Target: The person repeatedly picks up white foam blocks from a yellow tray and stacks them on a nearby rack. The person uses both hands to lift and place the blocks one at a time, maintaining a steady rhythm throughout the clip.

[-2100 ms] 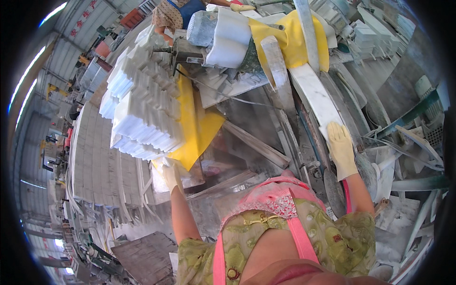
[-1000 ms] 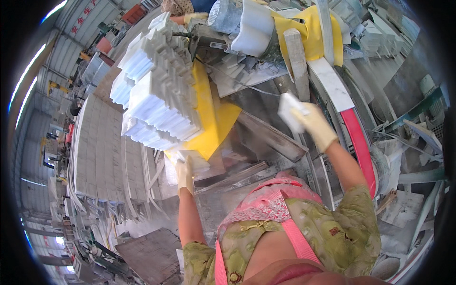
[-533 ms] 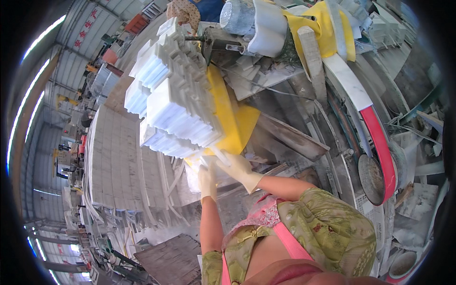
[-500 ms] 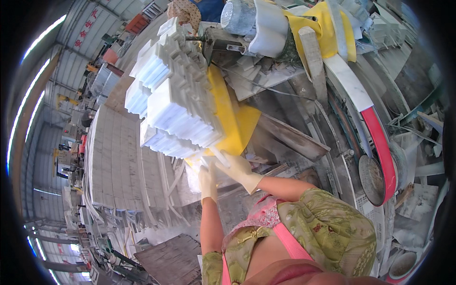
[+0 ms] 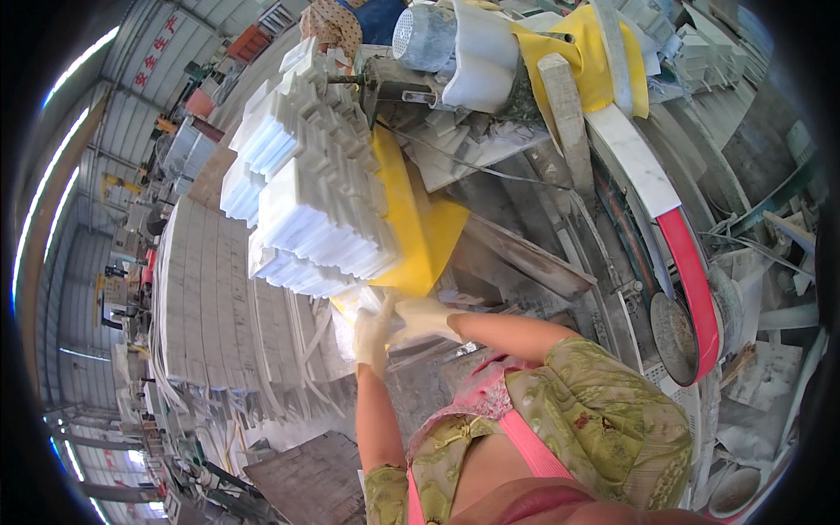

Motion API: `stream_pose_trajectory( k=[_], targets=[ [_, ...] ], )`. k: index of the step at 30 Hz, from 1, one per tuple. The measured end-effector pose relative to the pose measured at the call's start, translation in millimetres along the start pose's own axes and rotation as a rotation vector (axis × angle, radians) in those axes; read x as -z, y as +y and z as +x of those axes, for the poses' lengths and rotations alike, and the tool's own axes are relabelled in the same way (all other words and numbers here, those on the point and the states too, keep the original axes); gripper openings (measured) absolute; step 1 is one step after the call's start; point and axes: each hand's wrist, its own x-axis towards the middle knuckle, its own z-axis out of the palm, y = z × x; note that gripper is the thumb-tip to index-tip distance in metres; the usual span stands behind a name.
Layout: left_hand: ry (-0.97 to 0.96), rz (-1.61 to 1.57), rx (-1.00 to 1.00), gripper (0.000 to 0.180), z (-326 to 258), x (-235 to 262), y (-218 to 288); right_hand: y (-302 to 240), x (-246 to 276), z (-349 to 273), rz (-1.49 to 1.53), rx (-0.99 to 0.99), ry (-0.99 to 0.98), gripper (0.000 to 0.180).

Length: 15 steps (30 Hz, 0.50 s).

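Both my hands wear pale cream gloves and meet close together beside the lower end of a tall stack of white marble tiles (image 5: 306,210). My left hand (image 5: 372,335) points upward with its fingers drawn together. From the right, my right hand (image 5: 423,317) reaches across with its fingers curled. What lies between them is whitish and blends with the gloves, so I cannot make out its shape. Just left of my left hand is a lower white stone pile (image 5: 344,328). A yellow sheet (image 5: 424,249) runs beneath and beside the tall stack.
Long grey slabs (image 5: 206,297) stand in rows at the left. A motor (image 5: 424,39) sits at the top, near a belt machine with a red band (image 5: 689,280) at the right. A wooden beam (image 5: 529,254) lies beyond my right forearm; a brown board (image 5: 311,481) lies below left.
My right hand has drawn in nearer to my left, and its fingers have curled more. The surroundings have shifted slightly left in view.
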Motion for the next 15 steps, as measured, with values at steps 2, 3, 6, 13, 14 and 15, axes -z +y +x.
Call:
stream_pose_trajectory(
  k=[2,3,6,13,14,15],
  targets=[
    [0.138,0.069,0.0,0.086,-7.1,-11.9,6.9,5.0,2.7,-5.1,0.038,0.104,0.069,0.099],
    [0.165,0.053,0.025,0.085,-8.2,-16.1,8.9,8.6,6.6,-9.6,0.063,0.143,0.105,0.095],
    [0.269,0.051,0.031,0.08,-6.4,-29.0,8.9,30.8,30.5,-40.2,0.007,0.095,0.216,0.067],
    [0.313,0.073,0.021,0.076,12.5,-35.3,-10.5,149.2,167.4,-166.4,-0.221,-0.208,0.756,0.047],
    [0.313,0.087,0.017,0.077,14.6,-34.3,-12.2,165.3,190.1,-189.8,-0.28,-0.251,0.819,0.046],
    [0.31,0.106,0.016,0.078,15.8,-33.3,-13.0,178.8,212.8,-213.0,-0.346,-0.306,0.888,0.044]
  ],
)
